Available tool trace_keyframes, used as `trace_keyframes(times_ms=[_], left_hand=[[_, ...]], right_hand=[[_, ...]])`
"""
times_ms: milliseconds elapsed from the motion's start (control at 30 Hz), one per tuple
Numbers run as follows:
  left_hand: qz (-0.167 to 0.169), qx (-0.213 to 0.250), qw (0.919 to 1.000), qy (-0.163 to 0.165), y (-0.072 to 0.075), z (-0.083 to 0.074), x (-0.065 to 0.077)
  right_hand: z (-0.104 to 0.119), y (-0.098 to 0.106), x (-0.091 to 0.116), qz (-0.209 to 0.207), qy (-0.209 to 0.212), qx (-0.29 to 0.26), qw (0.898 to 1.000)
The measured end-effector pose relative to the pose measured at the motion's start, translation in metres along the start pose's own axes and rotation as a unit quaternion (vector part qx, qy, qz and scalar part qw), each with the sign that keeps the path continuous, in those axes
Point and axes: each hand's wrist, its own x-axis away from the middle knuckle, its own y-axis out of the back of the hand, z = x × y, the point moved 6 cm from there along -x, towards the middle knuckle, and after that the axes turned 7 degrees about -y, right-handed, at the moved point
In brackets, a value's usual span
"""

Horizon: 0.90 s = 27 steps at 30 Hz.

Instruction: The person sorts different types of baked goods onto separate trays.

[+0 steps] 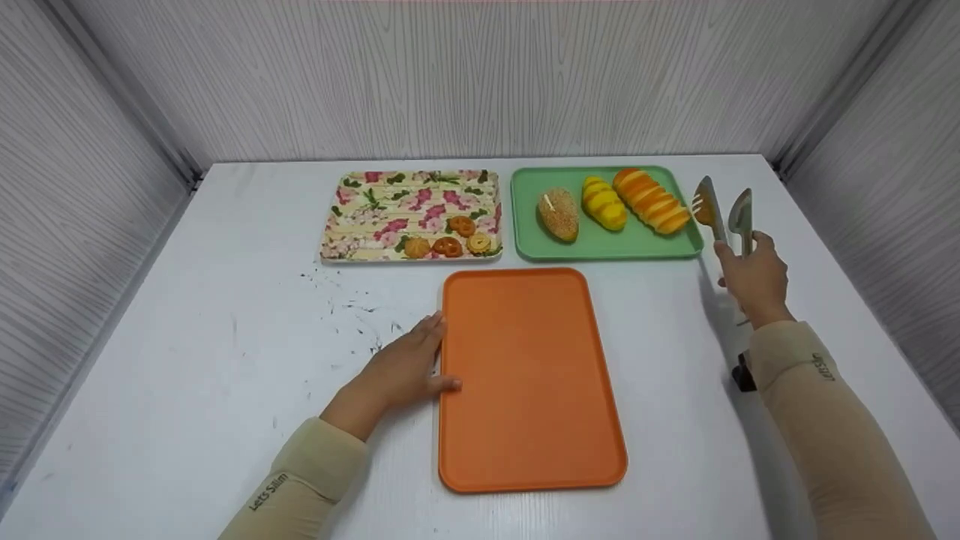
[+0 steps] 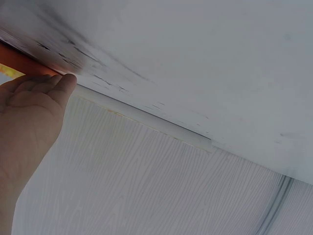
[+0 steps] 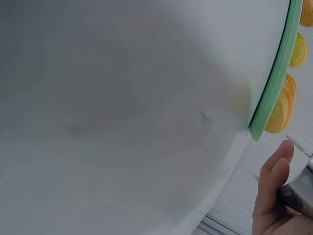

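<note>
My left hand (image 1: 401, 369) rests at the left edge of an orange tray (image 1: 532, 375), its thumb over the rim and its fingers extended along the side. In the left wrist view the left hand's fingers (image 2: 49, 88) lie against the tray edge. My right hand (image 1: 759, 279) holds metal food tongs (image 1: 741, 214), their ends spread apart, one end slotted like a fork. The tongs stand just right of a green tray (image 1: 630, 246). On it lie a seeded bun (image 1: 559, 215), a yellow bread roll (image 1: 604, 203) and a longer orange-brown loaf (image 1: 651, 200).
A flower-patterned tray (image 1: 360, 244) lies left of the green one, with pretzels (image 1: 448, 247) and round cookies (image 1: 478, 243) at its lower right. A small black object (image 1: 743, 373) shows beside the right sleeve. Wood-grain panels (image 1: 480, 82) enclose the white table (image 1: 225, 337).
</note>
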Motion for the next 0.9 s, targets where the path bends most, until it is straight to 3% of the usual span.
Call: trace_keyframes(times_ms=[433,900], left_hand=[[0.004,0.004,1.0000,0.005,-0.001,0.000,0.000],[-0.005,0.008,1.0000,0.000,-0.001,0.001,0.000]], right_hand=[[-0.011,0.002,-0.006,0.006,-0.021,0.048,0.999],[-0.016,-0.001,-0.006,0.049,-0.057,0.107,0.991]])
